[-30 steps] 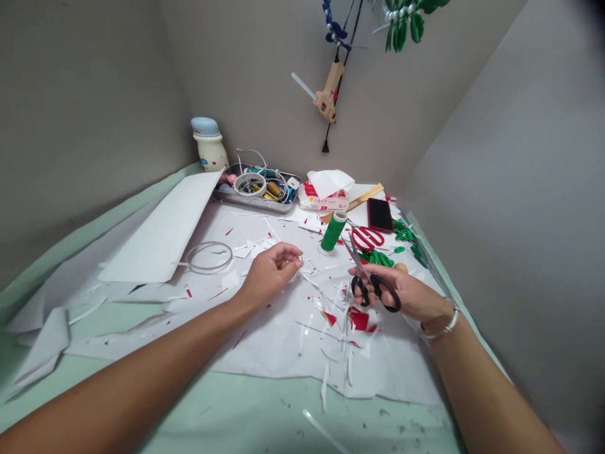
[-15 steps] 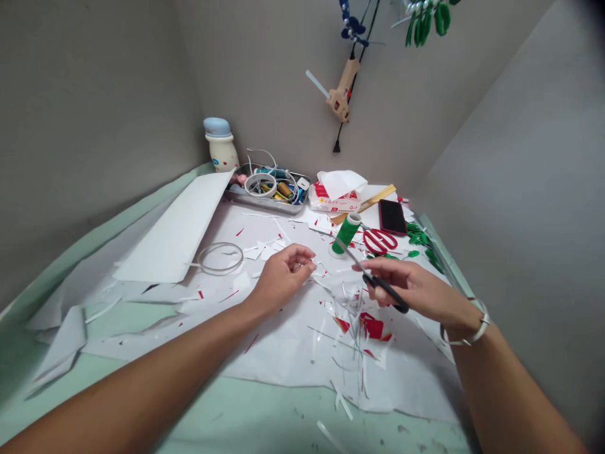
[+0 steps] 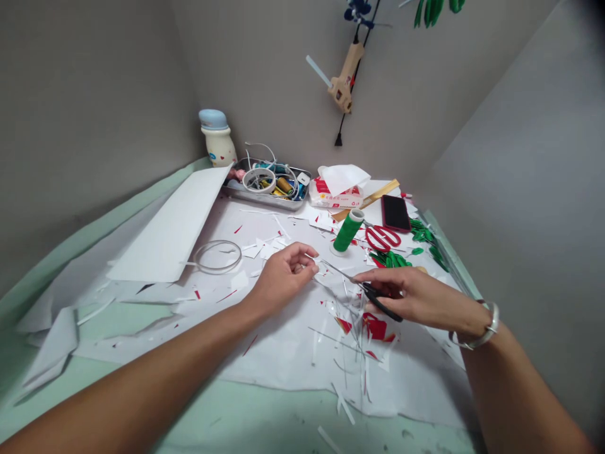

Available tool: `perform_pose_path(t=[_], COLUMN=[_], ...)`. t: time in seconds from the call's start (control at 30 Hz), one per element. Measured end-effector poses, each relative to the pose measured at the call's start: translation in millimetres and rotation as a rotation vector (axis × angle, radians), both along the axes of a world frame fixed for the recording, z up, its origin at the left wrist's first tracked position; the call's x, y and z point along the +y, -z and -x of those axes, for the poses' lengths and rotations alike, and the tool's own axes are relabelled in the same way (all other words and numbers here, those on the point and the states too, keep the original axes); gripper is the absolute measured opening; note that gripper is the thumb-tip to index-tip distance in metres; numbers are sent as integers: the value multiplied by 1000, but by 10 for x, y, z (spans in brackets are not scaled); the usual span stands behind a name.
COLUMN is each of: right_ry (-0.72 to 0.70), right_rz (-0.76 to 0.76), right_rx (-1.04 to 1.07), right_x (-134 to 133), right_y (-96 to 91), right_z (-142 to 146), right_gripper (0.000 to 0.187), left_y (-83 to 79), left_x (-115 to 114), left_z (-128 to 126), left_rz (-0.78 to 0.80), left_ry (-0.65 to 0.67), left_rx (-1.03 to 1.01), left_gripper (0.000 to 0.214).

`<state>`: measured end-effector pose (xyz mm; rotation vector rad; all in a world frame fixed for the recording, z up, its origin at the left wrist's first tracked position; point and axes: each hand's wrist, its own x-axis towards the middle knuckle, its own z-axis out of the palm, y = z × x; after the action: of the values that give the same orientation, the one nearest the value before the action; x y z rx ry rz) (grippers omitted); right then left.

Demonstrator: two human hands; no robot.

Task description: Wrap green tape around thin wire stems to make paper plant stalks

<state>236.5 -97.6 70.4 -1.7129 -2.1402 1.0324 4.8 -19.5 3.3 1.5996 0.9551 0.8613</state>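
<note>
My left hand pinches a small pale scrap between thumb and fingers; it is too small to tell whether it is paper or plastic. My right hand grips black-handled scissors. Their thin steel blades reach left, and the tips end close to the scrap. Under both hands lies a white sheet strewn with white strips and red scraps.
Behind the hands stand a green thread spool, red-handled scissors, green leaf pieces and a black phone. Further back are a metal tray of tape and wires and a tissue pack. A hot glue gun hangs on the wall.
The black-handled scissors have swung flatter, with the blades now reaching left to the scrap. My right hand has moved left, and the whole view has shifted slightly as my head moved.
</note>
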Motion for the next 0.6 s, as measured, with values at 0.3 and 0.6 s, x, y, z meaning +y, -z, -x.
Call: perform_pose_path(t=[0.3,0.6], right_ry=[-62,-105], right_rz=[-115,-142], right_rx=[-100,-194], right_x=[-1,5], right_y=[-75,-211], right_z=[106,219], right_gripper=[33,23], left_y=[-21,-10], left_x=[-19,-11], left_z=[11,-9], left_rz=[-71,7], left_ry=[-64,-20], left_rx=[99,-17], left_gripper=[22,22])
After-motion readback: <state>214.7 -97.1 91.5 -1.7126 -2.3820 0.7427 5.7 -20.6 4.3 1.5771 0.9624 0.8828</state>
